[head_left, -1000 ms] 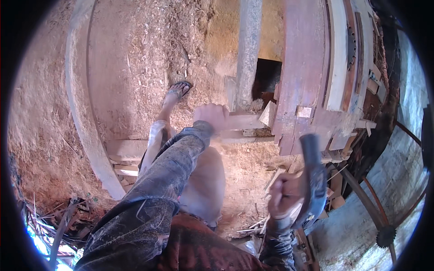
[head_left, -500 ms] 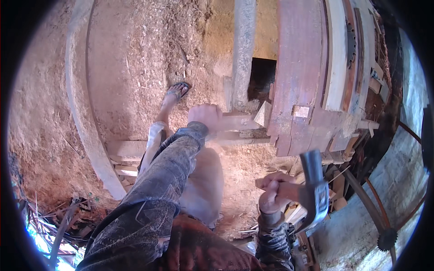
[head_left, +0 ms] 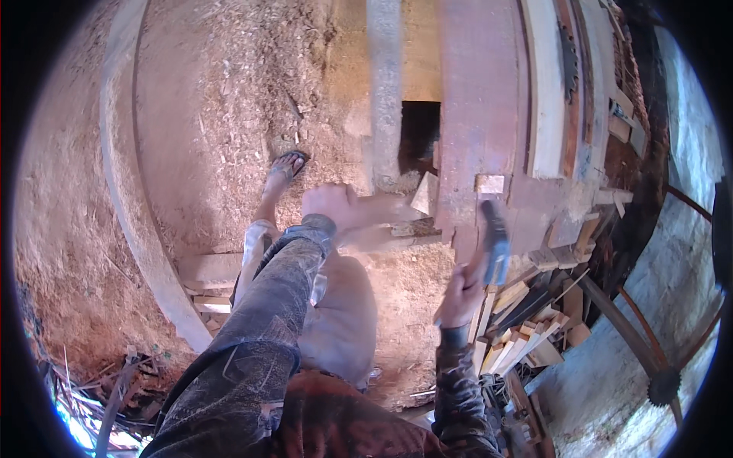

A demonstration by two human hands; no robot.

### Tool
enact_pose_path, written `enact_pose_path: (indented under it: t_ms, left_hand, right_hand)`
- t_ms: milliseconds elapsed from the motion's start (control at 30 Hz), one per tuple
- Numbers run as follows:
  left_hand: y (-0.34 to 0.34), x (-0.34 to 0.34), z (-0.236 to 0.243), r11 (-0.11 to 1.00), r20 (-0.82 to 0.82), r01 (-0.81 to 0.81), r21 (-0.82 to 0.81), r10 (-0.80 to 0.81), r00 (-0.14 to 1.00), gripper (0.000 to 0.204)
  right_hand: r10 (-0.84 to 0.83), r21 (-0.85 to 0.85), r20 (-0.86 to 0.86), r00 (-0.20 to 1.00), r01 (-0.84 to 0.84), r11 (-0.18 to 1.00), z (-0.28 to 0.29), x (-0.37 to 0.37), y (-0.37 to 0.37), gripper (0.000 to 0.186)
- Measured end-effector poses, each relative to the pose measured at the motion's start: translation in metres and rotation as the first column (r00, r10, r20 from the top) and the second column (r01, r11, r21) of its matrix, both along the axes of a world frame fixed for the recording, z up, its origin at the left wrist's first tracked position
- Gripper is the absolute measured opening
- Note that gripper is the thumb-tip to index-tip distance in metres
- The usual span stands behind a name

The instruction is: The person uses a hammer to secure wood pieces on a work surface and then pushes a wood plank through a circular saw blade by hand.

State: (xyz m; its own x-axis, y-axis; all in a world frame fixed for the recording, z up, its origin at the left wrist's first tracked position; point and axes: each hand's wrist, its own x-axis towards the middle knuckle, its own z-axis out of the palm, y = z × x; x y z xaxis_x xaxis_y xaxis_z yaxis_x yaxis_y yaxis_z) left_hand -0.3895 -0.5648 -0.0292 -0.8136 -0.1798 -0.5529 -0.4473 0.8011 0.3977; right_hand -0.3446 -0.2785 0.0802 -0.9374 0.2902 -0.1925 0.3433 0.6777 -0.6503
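Note:
My right hand [head_left: 460, 294] is closed round the handle of a claw hammer [head_left: 497, 244], whose blurred metal head stands over the near edge of the reddish wooden workbench [head_left: 477, 91]. To the left, my left hand [head_left: 328, 204] makes a fist on a blurred piece of wood [head_left: 382, 209] that stretches right toward the bench. At its far end a pale wedge-shaped wood end [head_left: 425, 195] shows beside the bench's edge. On the bench top lies a small pale wood block [head_left: 489, 183], just beyond the hammer head.
Long boards [head_left: 547, 91] and a toothed saw blade [head_left: 567, 57] lie along the bench's right side. Wood offcuts [head_left: 527, 340] are piled below it. A dark opening [head_left: 420, 133] is left of the bench; a curved beam [head_left: 126, 175] crosses the chip-covered ground at left.
My right hand has swung the hammer up and leftward, toward the bench edge. My left hand keeps its grip on the wood; the whole view has shifted slightly.

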Motion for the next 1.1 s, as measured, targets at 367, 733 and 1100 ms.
enact_pose_path:
  t_ms: [367, 733, 1100]
  left_hand:
    - [-0.008, 0.005, -0.012, 1.000, 0.001, 0.002, 0.008, -0.002, 1.000, 0.040]
    - [-0.009, 0.007, -0.007, 1.000, -0.309, 0.012, -0.016, -0.016, 0.951, 0.043]
    - [-0.016, 0.004, -0.007, 0.997, -0.291, 0.075, -0.030, -0.080, 0.953, 0.056]
  right_hand:
    - [0.113, -0.401, 0.470, 0.875, 0.098, 0.911, 0.030, 0.071, 0.032, 0.025]
    - [0.346, -0.550, 0.835, 0.428, 0.646, 0.530, -0.062, 0.112, -0.138, 0.011]
    - [0.567, -0.345, 0.648, 0.509, 0.859, -0.377, -0.121, 0.090, -0.146, 0.014]
